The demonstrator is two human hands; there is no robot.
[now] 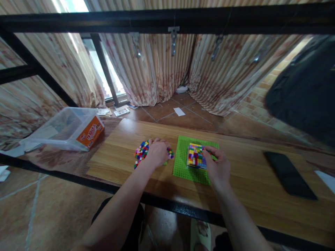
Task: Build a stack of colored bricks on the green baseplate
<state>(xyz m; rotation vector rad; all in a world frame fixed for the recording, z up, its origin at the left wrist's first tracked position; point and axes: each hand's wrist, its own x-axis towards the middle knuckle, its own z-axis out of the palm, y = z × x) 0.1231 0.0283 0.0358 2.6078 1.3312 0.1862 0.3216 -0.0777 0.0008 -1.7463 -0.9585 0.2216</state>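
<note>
A square green baseplate (180, 164) lies on the wooden board, bearing a low block of multicoloured toy bricks (195, 155). My right hand (218, 165) is at the block's right edge, thumb and forefinger drawn together there; whatever is between their tips is too small to make out. To the left of the plate, loose small bricks (141, 151) of many colours form a heap. Over the heap's right part is my left hand (158, 153), palm down with bent fingers; its fingertips are hidden among the bricks.
A clear plastic bin (62, 130) with an orange label stands left of the wooden board (112, 157). A dark phone-like slab (289, 174) lies on the right. A black bar (167, 21) with hanging metal clips crosses above, in front of striped curtains (154, 76).
</note>
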